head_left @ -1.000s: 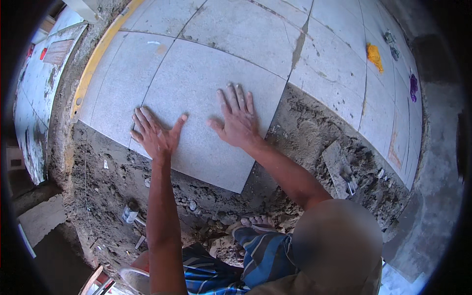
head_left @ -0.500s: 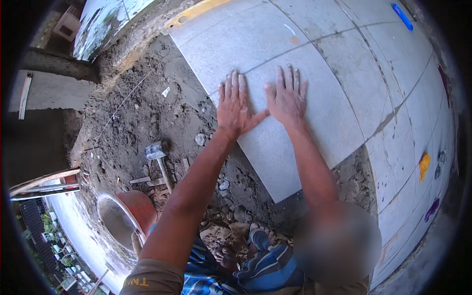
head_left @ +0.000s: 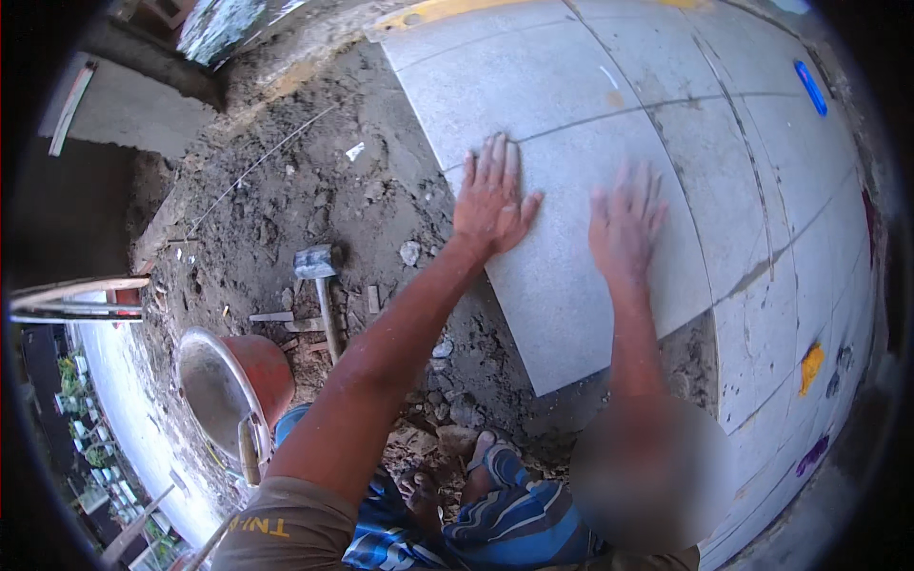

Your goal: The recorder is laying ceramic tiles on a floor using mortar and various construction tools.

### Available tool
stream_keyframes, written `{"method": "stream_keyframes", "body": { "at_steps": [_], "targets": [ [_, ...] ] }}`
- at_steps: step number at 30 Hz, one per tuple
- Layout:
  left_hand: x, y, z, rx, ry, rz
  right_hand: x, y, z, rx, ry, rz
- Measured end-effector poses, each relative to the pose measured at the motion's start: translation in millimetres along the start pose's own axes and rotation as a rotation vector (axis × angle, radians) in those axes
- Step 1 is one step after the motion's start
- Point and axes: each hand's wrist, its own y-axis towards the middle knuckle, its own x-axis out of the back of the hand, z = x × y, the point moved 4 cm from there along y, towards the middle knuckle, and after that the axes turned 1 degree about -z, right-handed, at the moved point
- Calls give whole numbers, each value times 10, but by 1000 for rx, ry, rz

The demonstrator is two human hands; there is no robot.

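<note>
A large light-grey floor tile lies at the corner of the tiled area, its left and near edges bordering wet mortar. My left hand rests flat near the tile's left edge, fingers stretched out across the joint with the tile beyond. Farther right, my right hand is over the same tile with its fingers spread, slightly smeared by motion; I cannot tell whether it touches the surface. Neither hand holds anything. Dried mortar whitens the fingers.
Left of the tile spreads rough mortar with a taut string across it. A mallet, tile scraps and a red bucket with a wooden-handled tool lie nearer me. A blue object and a yellow scrap lie on the right-hand tiles.
My right hand has moved right across the tile, away from my left, which stays flat near the left edge. The whole view has shifted and turned slightly.
</note>
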Motion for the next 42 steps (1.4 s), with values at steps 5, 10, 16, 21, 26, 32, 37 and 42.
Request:
{"method": "stream_keyframes", "body": {
  "at_steps": [5,10,16,21,26,32,37,42],
  "targets": [
    [115,-66,163,15,51,-42,1261,69,329,56,204,-452],
    [27,43,-53,-16,58,-51,-311,-276,199,66,67,-49],
    [44,-23,57,3,93,-39,346,-303,265,11,163,-85],
    [105,-9,36,-10,127,-5,934,-358,274,47,90,-351],
    [-50,43,-68,-65,132,11,-233,-578,323,-8,139,-46],
    [37,47,69,-24,166,64,-300,-1200,1086,243,199,144],
    [-34,26,98,-91,190,1,233,-886,445,61,378,-25],
    [-59,51,10,-103,177,6,1305,-502,-125,-125,270,-429]
  ]
}}
